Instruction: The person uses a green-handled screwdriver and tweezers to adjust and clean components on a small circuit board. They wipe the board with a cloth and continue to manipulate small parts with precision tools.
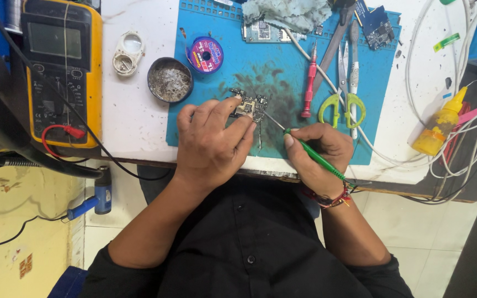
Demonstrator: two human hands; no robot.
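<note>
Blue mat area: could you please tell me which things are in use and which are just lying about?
In use: left hand, small circuit board, right hand, green-handled tool.

Lying about: red screwdriver, scissors, solder-wick spool, round tin, yellow multimeter, yellow bottle.

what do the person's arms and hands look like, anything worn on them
Both hands are bare, no gloves or rings visible. The left hand has nothing on its wrist. The right hand wears a bundle of red and dark thread bracelets at the wrist. Both arms come out of black shirt sleeves pushed up toward the elbows.
</note>
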